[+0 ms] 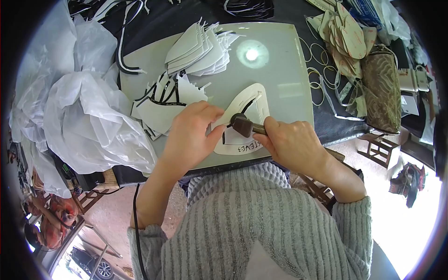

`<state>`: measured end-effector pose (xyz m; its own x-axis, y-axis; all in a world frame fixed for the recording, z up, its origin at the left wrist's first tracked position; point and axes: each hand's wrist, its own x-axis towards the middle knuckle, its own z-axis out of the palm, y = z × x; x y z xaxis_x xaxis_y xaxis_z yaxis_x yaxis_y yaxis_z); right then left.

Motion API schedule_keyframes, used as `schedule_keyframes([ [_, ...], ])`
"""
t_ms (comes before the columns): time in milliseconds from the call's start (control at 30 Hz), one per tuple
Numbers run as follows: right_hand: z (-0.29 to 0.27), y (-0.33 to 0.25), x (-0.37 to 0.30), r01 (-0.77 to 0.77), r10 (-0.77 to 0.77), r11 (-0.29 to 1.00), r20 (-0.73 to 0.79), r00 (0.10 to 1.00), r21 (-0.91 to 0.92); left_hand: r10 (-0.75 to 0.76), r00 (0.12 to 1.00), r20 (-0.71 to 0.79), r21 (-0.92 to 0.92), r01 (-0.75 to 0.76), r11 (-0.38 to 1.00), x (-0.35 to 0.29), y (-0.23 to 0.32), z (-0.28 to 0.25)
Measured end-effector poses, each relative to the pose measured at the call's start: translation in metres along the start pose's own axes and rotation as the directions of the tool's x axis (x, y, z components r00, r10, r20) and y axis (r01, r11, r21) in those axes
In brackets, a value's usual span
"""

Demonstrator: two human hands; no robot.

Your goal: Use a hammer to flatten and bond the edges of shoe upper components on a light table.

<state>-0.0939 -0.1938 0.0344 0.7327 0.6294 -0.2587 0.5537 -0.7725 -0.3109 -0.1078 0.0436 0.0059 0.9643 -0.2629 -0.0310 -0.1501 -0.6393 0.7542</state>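
My right hand [295, 142] is closed round the handle of a small hammer with a dark, blocky head [242, 126]. The head is over a white, rounded triangular template [262, 98] with slots and handwriting on it. Within the template's outline a white cut piece with black strip edging [252, 114] is visible, partly hidden by the hammer. My left hand [189, 133] is at the template's left edge, thumb and forefinger apart beside the hammer head. Left of it lie loose white pieces with black strips [163, 114]; farther back is a fanned stack of white pieces [196, 49].
A smooth grey board [280, 56] lies under the work on a black-covered table. Crumpled white plastic bags [93, 121] fill the left side. On the right are thin loops of cord [322, 65], stacked beige shaped pieces [345, 37] and a brown patterned pouch [381, 91].
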Motion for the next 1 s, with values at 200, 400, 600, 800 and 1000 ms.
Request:
schedule_keyframes([
  [200,-0.004,-0.001,-0.001,-0.007,0.007,1.000,0.006,1.000,-0.004,-0.020,0.999,0.041,0.074,0.017,0.997,0.004,0.003,0.002],
  [400,-0.039,-0.006,-0.001,0.007,0.030,0.991,-0.271,0.962,0.133,0.001,1.000,-0.006,0.076,-0.001,0.997,-0.002,-0.001,0.007],
  [600,0.002,0.001,0.002,0.028,-0.023,0.999,-0.217,0.976,0.018,0.019,0.996,-0.082,0.031,-0.016,0.999,0.000,0.000,0.012],
  [800,-0.005,-0.007,0.000,0.011,0.003,0.998,-0.244,0.970,0.057,-0.039,0.993,-0.108,0.011,0.040,0.999,-0.004,-0.001,0.012],
  [1000,-0.004,-0.013,-0.003,0.055,-0.042,0.998,-0.278,0.960,0.039,-0.042,0.997,-0.061,-0.043,0.040,0.998,-0.005,-0.004,0.007],
])
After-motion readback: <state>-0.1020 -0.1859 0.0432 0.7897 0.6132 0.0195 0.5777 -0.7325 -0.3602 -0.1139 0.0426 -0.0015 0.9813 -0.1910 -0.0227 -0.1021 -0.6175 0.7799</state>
